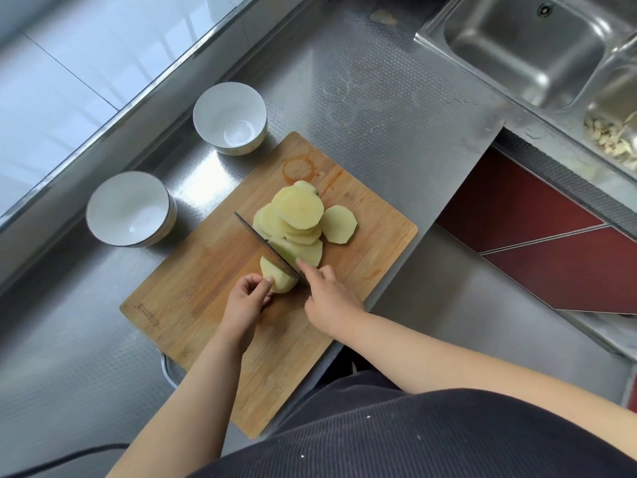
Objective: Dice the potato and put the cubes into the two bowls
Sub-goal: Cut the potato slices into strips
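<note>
Steel counter (379, 108) carries wooden cutting board (193, 281). Two white bowls, far bowl (230, 118) and near bowl (130, 208), sit just off board's left edge, apart. Potato slices (303, 215) piled mid-board. R hand (329, 298) grips knife (269, 248), index finger along blade, edge down in the potato end piece (275, 276). L hand (246, 298) pinches that piece w/ curled fingers.

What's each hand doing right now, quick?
Left hand: fingers curled on the potato end piece, holding it on the board.
Right hand: gripping the knife, mid-slice.
</note>
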`<state>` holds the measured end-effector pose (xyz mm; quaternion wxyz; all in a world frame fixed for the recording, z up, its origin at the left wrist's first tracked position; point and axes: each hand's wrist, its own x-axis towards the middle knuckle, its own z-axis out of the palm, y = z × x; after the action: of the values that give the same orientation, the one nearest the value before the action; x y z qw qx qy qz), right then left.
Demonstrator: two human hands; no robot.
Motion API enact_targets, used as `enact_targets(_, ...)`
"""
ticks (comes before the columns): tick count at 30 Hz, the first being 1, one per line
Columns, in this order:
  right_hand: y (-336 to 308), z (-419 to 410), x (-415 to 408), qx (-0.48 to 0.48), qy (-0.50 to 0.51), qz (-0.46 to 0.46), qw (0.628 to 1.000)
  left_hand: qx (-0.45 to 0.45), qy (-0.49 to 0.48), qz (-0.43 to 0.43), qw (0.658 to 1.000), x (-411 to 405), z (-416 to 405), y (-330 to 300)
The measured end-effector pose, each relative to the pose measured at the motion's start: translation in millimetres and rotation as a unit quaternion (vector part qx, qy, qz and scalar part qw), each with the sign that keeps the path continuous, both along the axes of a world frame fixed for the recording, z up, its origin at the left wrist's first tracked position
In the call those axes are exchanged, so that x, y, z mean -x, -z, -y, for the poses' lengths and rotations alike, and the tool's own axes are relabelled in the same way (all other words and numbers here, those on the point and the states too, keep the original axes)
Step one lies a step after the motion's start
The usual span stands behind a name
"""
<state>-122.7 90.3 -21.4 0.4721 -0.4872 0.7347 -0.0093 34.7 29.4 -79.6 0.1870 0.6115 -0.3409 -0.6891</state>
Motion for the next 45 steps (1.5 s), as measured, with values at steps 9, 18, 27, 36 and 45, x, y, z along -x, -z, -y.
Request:
enact_targets(9, -3.1, 2.1, 3.3, -0.045, -0.030, -0.078, 0.995, 0.016, 0.008, 0.005, 1.000, 0.4, -1.1, -2.1)
enact_targets(18, -3.4, 7.0, 6.0, -0.021, -0.059, -0.118, 0.991, -0.010, 0.017, -0.023, 1.000, -4.5, -0.8, -1.6)
enact_targets(27, -17.4, -5.8, 3.0, 0.059, -0.042, -0.105, 0.992, -0.024, 0.022, -0.007, 0.999, -3.5, 3.7, -4.0)
enact_targets(36, -42.1, -13.8, -3.8, 0.119, -0.070, -0.113, 0.984, -0.020, 0.023, -0.007, 1.000, -0.2, 3.2, -9.6)
enact_targets(45, -45.4, -14.0, -4.3, 0.107, -0.080, -0.113, 0.985, -0.019, 0.025, -0.005, 0.999, 0.6, 2.1, -10.7)
